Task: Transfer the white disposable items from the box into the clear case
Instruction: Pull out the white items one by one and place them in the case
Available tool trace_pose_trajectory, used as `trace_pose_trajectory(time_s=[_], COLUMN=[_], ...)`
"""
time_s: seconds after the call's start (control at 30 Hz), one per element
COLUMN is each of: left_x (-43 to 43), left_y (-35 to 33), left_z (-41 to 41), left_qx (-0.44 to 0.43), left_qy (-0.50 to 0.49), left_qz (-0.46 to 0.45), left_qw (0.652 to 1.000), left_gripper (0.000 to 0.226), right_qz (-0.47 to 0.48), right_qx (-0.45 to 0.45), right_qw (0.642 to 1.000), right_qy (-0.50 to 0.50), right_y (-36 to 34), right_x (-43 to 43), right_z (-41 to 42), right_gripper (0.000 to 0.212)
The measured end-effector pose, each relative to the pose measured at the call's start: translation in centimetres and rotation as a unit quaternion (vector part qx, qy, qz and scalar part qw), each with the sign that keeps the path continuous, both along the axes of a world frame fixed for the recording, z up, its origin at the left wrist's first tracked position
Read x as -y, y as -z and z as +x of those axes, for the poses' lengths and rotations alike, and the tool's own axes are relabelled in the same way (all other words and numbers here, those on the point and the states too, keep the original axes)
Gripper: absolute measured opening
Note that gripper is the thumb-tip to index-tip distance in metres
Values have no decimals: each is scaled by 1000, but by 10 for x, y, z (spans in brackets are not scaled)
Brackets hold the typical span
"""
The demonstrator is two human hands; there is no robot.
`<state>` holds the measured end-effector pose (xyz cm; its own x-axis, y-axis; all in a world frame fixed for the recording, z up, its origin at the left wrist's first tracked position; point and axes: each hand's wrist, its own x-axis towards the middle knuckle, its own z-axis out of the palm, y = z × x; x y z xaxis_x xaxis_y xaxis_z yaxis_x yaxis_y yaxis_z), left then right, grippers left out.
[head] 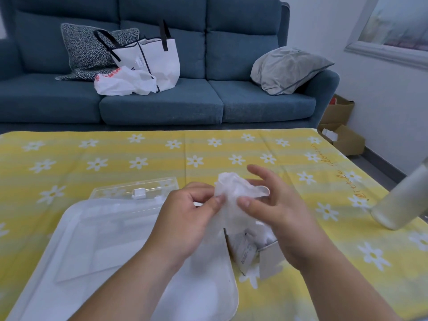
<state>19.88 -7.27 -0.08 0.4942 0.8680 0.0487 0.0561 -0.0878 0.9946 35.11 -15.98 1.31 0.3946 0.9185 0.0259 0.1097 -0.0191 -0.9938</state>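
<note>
Over a daisy-print yellow tablecloth point(231, 147), a person's left hand point(185, 218) and right hand point(275, 212) both pinch a crumpled wad of filmy white disposables point(234, 191), thumbs pressed on it. The wad trails down into the small cardboard box point(268, 256) at five o'clock, seemingly being drawn out. The clear case point(104, 235) lies open at eight o'clock, close by for the drop.

Left hand point(185, 218) and right hand point(275, 212) pinch a white disposable item point(234, 188) above the box point(268, 256).

Single head-worn wide-angle view, facing forward and down, close over table point(231, 144), sofa point(162, 107) beyond
</note>
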Motion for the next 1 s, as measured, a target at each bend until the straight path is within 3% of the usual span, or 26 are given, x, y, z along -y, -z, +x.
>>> trace_pose_trajectory(time_s=[0.03,0.1,0.13,0.23,0.4,0.53,0.67,0.83,0.9,1.0], left_x=[1,4,4,3,-4,-3,0,2,4,6], left_y=[-3,-8,-9,-13,-12,-13,-13,-14,-14,-15], left_z=[0,-1,-1,-2,-5,-4,-2,-6,-6,-4], left_qx=[18,45,54,74,99,110,139,157,136,75], left_qy=[6,18,18,-7,-47,-44,-19,41,66,50], left_qz=[-6,-29,-40,-52,-82,-100,-140,-204,-216,-162], left_qw=[1000,998,998,996,991,988,980,965,965,983], left_gripper=[19,21,21,23,31,39,33,25,28,27], right_qz=[-16,-14,-16,-18,3,-5,-12,-78,-83,-49], right_qx=[5,29,49,72,-43,-65,-94,-235,-227,-215], right_qw=[999,997,996,997,998,995,995,968,968,975], right_qy=[-31,-73,-71,-16,43,73,13,-35,-63,-30], right_y=[1,1,-1,-2,-9,-8,-12,-14,-13,-11], right_x=[1,1,1,2,3,4,8,7,6,3], right_z=[0,-3,-5,-1,7,12,17,14,7,1], right_gripper=[75,56,47,47,22,7,12,42,41,30])
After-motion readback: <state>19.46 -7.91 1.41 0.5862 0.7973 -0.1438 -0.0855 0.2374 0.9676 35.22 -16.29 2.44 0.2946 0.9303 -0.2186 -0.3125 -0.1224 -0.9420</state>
